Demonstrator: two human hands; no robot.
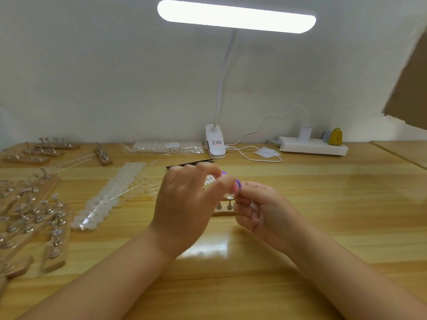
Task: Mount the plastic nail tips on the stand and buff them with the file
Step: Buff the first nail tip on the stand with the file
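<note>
Both the left hand [184,204] and right hand [261,211] pinch a small purple piece [238,184] above the stand [223,207], bare desk [335,204] to the right.

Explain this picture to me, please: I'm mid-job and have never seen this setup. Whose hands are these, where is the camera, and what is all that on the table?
There is no machine here: a person works with bare hands, and the one camera sits on their head, looking forward and down. The left hand and right hand meet over a small wooden stand with metal pegs. Between the fingertips is something small and purple; it is too blurred to name. On the wooden table, to the left, lie more peg stands and strips of clear nail tips. A dark file lies behind the hands. At the back stand a lit clip lamp and a white power strip.
</note>
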